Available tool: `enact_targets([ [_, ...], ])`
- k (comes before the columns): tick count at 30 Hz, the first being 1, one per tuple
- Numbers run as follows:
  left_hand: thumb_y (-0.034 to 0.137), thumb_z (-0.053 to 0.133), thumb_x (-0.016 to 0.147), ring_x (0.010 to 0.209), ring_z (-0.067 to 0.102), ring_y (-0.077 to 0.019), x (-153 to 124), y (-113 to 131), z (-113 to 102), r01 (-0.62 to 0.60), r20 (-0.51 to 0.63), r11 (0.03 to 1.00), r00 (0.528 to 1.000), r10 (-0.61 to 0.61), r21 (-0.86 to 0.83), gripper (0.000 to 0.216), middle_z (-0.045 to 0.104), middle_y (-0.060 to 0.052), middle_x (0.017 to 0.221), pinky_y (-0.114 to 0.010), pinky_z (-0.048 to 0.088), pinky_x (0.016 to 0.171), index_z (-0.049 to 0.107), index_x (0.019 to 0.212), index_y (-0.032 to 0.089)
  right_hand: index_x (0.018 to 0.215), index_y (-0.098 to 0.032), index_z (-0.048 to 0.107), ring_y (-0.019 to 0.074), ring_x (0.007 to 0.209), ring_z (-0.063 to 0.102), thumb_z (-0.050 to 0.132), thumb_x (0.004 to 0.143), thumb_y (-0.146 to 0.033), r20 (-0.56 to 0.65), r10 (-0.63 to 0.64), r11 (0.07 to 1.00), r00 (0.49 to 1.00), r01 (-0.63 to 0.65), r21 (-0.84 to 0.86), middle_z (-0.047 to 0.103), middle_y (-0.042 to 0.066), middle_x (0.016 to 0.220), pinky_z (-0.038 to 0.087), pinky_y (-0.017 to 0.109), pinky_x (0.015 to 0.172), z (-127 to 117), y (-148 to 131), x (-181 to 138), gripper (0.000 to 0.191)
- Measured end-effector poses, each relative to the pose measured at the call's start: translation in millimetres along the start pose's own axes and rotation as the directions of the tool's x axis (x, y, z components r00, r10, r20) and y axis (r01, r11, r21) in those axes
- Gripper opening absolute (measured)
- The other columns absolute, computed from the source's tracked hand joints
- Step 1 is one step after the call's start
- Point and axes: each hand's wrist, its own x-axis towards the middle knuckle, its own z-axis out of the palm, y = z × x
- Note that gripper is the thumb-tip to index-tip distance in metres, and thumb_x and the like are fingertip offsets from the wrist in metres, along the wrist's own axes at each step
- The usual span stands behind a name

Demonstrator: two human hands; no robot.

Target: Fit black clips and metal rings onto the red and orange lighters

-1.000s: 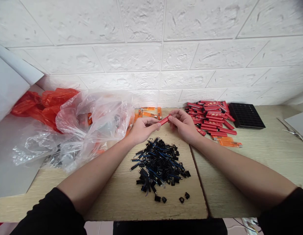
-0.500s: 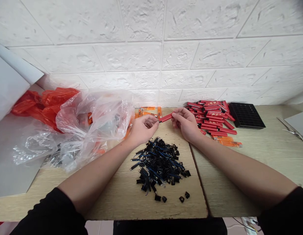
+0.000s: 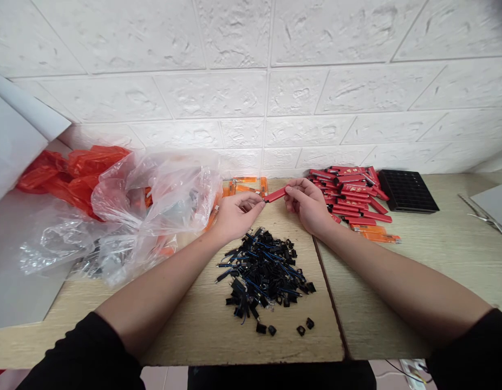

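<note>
My right hand pinches a slim red stick-shaped piece at its right end and holds it a little above the wooden table. My left hand has its fingers curled, with the fingertips meeting the stick's left end. Just below both hands lies a heap of small black parts with blue wires. A stack of like red sticks lies right of my right hand.
A crumpled clear plastic bag with orange items lies at the left, with red plastic behind it. Orange pieces lie by the wall. A black tray sits at the right, with scissors beyond.
The red stick has been drawn a little to the right and up. My right hand now grips it at its right end, while my left hand holds only the left tip.
</note>
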Motion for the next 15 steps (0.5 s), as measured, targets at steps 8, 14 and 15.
enact_targets([
  [8, 0.035, 0.078, 0.09, 0.066, 0.061, -0.0145, 0.8, 0.7, -1.8, 0.017, 0.003, 1.0, 1.0, -0.017, -0.002, 0.017, 0.079, -0.006, 0.085, -0.028, 0.046, 0.059, 0.083, 0.091, 0.019, 0.094, -0.024, 0.061, 0.0102, 0.055, 0.049, 0.089, 0.08, -0.045, 0.012, -0.012, 1.0, 1.0, 0.012, -0.008, 0.062, -0.003, 0.072, 0.037, 0.025, 0.049, 0.8, 0.2, -1.4, 0.038],
  [14, 0.03, 0.077, 0.087, 0.065, 0.062, -0.0143, 2.1, -0.2, -1.9, 0.025, -0.006, 1.0, 1.0, -0.025, -0.002, 0.013, 0.078, -0.005, 0.082, -0.028, 0.046, 0.06, 0.081, 0.088, 0.019, 0.092, -0.024, 0.061, 0.0094, 0.053, 0.049, 0.089, 0.078, -0.042, 0.001, -0.014, 1.0, 1.0, 0.014, 0.014, 0.062, -0.004, 0.07, 0.035, 0.024, 0.048, 0.5, 1.5, -0.6, 0.037],
  [15, 0.029, 0.077, 0.085, 0.065, 0.061, -0.014, 2.3, -0.5, -1.8, 0.026, -0.014, 1.0, 1.0, -0.027, -0.005, 0.011, 0.078, -0.005, 0.081, -0.028, 0.046, 0.06, 0.08, 0.087, 0.018, 0.092, -0.024, 0.061, 0.0091, 0.052, 0.048, 0.09, 0.078, -0.041, -0.012, -0.013, 1.0, 1.0, 0.014, 0.021, 0.061, -0.004, 0.07, 0.034, 0.024, 0.047, 0.2, 1.9, 0.1, 0.037],
])
